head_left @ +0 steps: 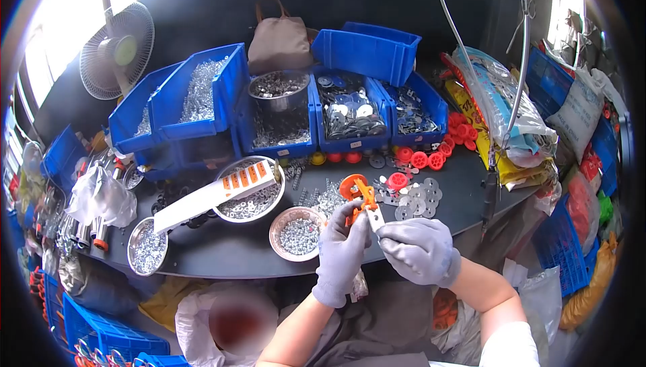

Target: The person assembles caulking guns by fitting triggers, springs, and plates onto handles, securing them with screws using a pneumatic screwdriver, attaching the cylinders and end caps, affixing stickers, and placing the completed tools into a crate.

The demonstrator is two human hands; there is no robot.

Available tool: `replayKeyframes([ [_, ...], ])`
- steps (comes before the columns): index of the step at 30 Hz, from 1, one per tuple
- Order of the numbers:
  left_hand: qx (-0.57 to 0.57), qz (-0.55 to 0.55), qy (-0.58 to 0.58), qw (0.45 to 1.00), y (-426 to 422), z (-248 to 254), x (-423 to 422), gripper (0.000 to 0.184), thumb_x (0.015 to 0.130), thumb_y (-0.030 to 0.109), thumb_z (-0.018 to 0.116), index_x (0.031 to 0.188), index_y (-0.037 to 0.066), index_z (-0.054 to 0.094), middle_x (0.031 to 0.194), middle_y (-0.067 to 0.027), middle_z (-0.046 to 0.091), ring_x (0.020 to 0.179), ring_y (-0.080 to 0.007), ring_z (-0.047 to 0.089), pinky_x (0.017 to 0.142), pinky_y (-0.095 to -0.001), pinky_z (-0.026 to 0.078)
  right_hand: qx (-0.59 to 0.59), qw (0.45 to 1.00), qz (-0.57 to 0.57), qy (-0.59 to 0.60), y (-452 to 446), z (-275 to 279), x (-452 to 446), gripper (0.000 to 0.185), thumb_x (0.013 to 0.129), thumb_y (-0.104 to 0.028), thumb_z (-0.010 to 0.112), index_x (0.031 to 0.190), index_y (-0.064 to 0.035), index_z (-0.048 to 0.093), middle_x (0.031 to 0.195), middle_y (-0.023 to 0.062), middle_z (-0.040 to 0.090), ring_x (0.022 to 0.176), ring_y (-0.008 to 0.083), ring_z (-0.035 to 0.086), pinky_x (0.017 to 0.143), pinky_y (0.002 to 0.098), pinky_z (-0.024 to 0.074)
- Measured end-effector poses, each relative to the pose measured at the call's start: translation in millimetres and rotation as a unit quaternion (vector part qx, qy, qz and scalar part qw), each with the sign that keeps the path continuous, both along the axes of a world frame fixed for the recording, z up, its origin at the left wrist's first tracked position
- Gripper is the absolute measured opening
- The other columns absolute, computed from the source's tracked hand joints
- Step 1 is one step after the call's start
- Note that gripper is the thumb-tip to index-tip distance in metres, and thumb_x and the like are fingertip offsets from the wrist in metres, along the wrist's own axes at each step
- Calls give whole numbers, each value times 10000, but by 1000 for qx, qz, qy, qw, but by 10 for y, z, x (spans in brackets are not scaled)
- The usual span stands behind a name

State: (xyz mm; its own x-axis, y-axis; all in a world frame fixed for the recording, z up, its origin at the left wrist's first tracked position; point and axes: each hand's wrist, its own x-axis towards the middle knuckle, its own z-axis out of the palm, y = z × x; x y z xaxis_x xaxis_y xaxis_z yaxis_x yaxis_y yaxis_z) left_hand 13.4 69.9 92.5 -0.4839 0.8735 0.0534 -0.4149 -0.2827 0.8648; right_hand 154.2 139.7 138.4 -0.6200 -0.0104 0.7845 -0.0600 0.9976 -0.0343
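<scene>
My left hand (342,252), in a grey glove, grips an orange plastic part (367,195) with a round orange disc (351,186) at its top. A small pale flat piece (375,218) joins the orange part at its lower side. My right hand (418,249), gloved too, is closed with its fingertips at the end of that pale piece; what lies inside the fingers is hidden. Just behind the hands are thin grey discs (418,200) and a red plastic wheel (397,181). A bowl of small metal nuts (298,234) stands left of my left hand.
Blue bins (195,128) of metal parts line the back. A round bowl (250,217) carries a white strip (195,205) with orange marks. Another bowl (147,249) sits at the front left edge. Plastic bags (511,124) and a hanging tool (490,195) are on the right.
</scene>
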Motion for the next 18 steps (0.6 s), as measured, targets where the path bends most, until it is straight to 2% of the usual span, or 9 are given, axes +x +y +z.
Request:
replayKeyframes([
  [2,-14,-1,-47,999,24,64,-2,256,998,151,560,1227,39,578,844,19,592,621,-13,483,540,-183,394,75,996,-21,33,76,-94,-80,110,748,-72,709,823,-64,629,1012,116,686,817,246,710,674,352,595],
  [6,-44,23,-52,997,106,156,-66,258,1009,189,551,1221,45,583,829,33,593,596,-1,471,509,-175,374,113,993,-34,29,149,-56,-234,133,748,-129,690,859,-67,649,1055,96,673,878,253,696,743,375,584],
  [9,-19,-25,-102,994,142,126,-216,299,992,229,600,1251,87,557,931,4,642,748,-40,609,607,-183,492,142,988,-54,10,156,33,-403,161,746,-120,692,895,-66,663,1042,93,670,881,252,687,737,369,575],
  [10,1,-9,-129,992,184,109,-219,294,985,225,612,1240,87,559,928,-4,645,755,-48,619,621,-197,511,142,988,-54,9,176,39,-465,189,740,-115,694,918,-56,668,1040,93,667,890,250,678,738,367,567],
  [15,31,11,-134,990,268,150,-427,262,997,223,591,1220,87,566,916,1,645,725,-49,615,590,-185,497,147,988,-43,11,251,118,-708,203,732,-102,690,923,-36,665,1037,92,660,902,266,671,740,368,567],
  [17,-2,1,-118,993,216,339,-460,256,1014,251,559,1211,88,572,897,11,637,723,-36,598,586,-171,468,186,980,-56,39,299,157,-797,216,730,-108,691,932,-36,666,1033,92,658,905,270,670,727,364,566],
  [18,25,-12,-93,995,193,349,-479,308,1024,304,534,1241,87,560,907,25,615,740,-8,563,597,-154,433,187,979,-76,37,287,217,-839,235,720,-116,692,939,-35,667,1030,83,661,889,264,670,716,358,565],
])
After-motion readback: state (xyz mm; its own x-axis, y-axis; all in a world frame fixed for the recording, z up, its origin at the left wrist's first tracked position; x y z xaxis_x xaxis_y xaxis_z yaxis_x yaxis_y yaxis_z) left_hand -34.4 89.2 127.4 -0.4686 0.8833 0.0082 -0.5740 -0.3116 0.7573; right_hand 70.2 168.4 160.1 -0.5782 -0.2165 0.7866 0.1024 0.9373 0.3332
